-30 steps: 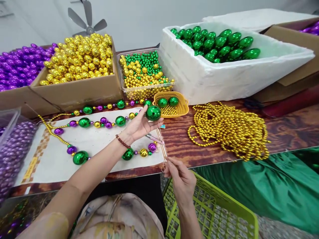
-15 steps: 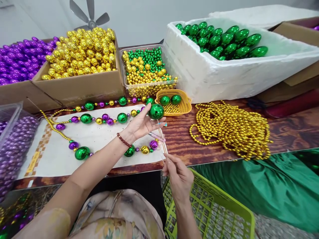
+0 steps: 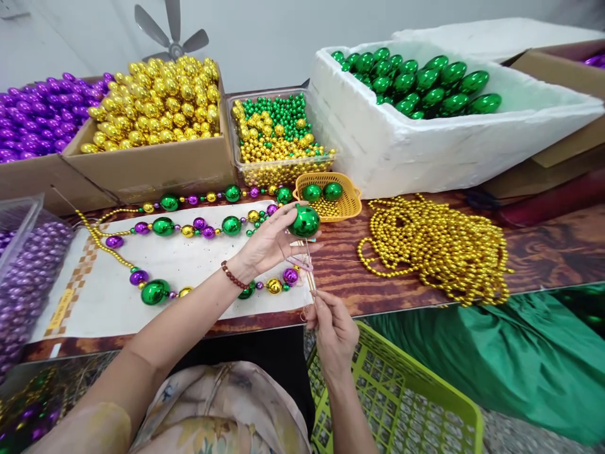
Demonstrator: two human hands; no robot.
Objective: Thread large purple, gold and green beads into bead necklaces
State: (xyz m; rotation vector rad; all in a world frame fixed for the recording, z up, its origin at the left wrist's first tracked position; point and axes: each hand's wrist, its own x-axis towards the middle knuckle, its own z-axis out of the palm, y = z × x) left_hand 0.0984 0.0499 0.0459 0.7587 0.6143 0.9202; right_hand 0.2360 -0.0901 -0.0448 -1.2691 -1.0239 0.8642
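My left hand (image 3: 269, 243), with a beaded bracelet on its wrist, holds a large shiny green bead (image 3: 305, 222) between thumb and fingers over the table. Below it, my right hand (image 3: 335, 331) pinches a thin needle-like rod (image 3: 310, 268) with fine thread near it. The rod points up to the underside of the green bead; whether its tip is inside the hole I cannot tell. A strand of green, purple and gold beads (image 3: 231, 225) lies on the white cloth (image 3: 113, 271) behind and under my left arm. A pink-handled tool (image 3: 299, 261) lies partly hidden beside the rod.
A yellow basket (image 3: 350, 200) holds two green beads and small gold ones. Gold bead chains (image 3: 439, 246) are heaped to the right. Behind stand a foam box (image 3: 359, 139) of green beads, a clear bin (image 3: 288, 169) and a carton (image 3: 155, 167). Below is a lime crate (image 3: 454, 403).
The green bead has moved slightly right and down in my left hand, nearer the rod's upper end. My right hand has shifted a little left, still pinching the rod.
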